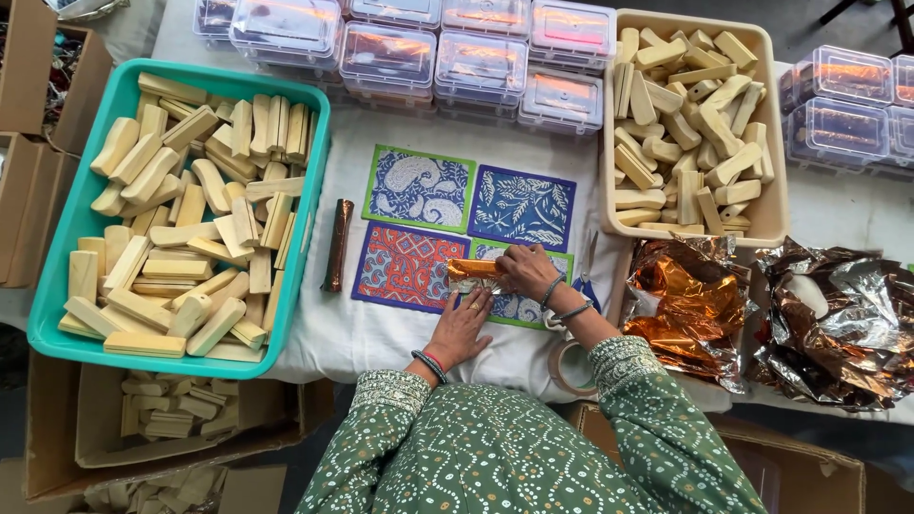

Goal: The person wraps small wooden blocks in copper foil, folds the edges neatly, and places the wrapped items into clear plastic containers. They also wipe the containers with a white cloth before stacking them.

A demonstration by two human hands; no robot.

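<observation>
Green dotted sleeves lead to both hands on the white-clothed table. Left hand lies flat, fingers spread, holding nothing; right hand pinches shut on the small copper-foil-wrapped block over the printed patterned mats. Likely light and stiff inside, its foil slippery and crinkly; better gripped by the ends. Teal tray of wooden blocks, crumpled foil sheets and tape roll crowd close.
</observation>
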